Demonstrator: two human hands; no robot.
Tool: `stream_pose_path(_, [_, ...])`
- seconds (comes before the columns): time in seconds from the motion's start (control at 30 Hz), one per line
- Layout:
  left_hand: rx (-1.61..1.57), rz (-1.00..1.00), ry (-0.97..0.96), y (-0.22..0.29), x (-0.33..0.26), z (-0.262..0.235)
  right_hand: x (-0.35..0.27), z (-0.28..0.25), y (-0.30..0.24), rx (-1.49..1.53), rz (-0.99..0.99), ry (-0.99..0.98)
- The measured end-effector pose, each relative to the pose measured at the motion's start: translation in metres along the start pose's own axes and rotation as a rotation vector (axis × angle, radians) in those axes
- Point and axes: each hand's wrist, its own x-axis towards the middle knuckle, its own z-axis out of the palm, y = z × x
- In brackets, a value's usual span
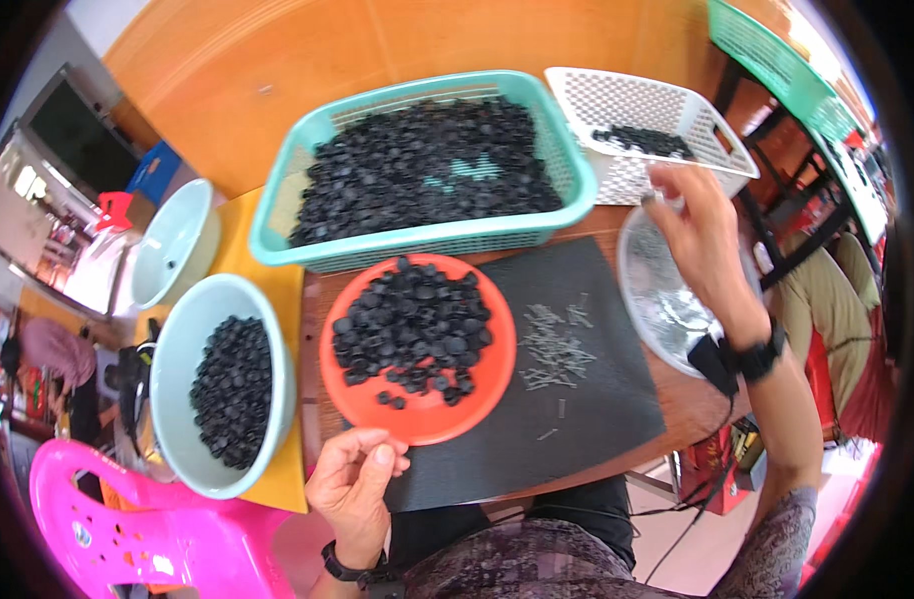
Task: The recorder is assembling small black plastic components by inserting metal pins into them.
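Your left hand (pixel 355 484) curled loosely at the near rim of an orange plate (pixel 487 384) heaped with black caps (pixel 412 324). Your right hand (pixel 698 235) pinched something small above a clear bowl (pixel 651 295). Metal pins (pixel 557 344) lay on a dark mat (pixel 597 419). Farther off, a teal basket (pixel 577 180) brimmed with caps; left, a pale bowl (pixel 172 364) held more.

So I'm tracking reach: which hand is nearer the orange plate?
Left. The left hand sits at the orange plate's near rim; the right hand is raised over the clear bowl, well right.
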Motion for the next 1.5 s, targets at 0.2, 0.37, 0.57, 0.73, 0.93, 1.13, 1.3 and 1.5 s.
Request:
stream_pose_path(0.2, [0.423, 0.307, -0.027, -0.005, 0.029, -0.016, -0.074, -0.007, -0.071, 0.267, -0.205, -0.343])
stream_pose_path(0.37, [0.787, 0.528, -0.145, 0.0, 0.044, -0.016, -0.109, -0.004, -0.095, 0.373, -0.184, -0.511])
stream_pose_path(0.57, [0.926, 0.588, -0.278, 0.01, 0.059, -0.008, -0.122, 0.004, -0.09, 0.372, -0.278, -0.563])
stream_pose_path(0.73, [0.939, 0.575, -0.327, 0.007, 0.064, -0.004, -0.119, 0.007, -0.092, 0.344, -0.36, -0.544])
stream_pose_path(0.93, [1.129, 0.592, -0.455, 0.009, 0.065, 0.004, -0.121, 0.008, -0.095, 0.393, -0.304, -0.48])
stream_pose_path(1.13, [1.198, 0.653, -0.518, 0.008, 0.07, 0.003, -0.123, 0.002, -0.103, 0.54, -0.116, -0.403])
stream_pose_path(1.3, [0.938, 0.545, -0.384, 0.008, 0.058, 0.004, -0.124, -0.001, -0.112, 0.675, 0.096, -0.388])
stream_pose_path(1.5, [0.176, -0.053, -0.513, 0.021, 0.034, 0.009, -0.121, 0.001, -0.126, 0.803, 0.223, -0.356])
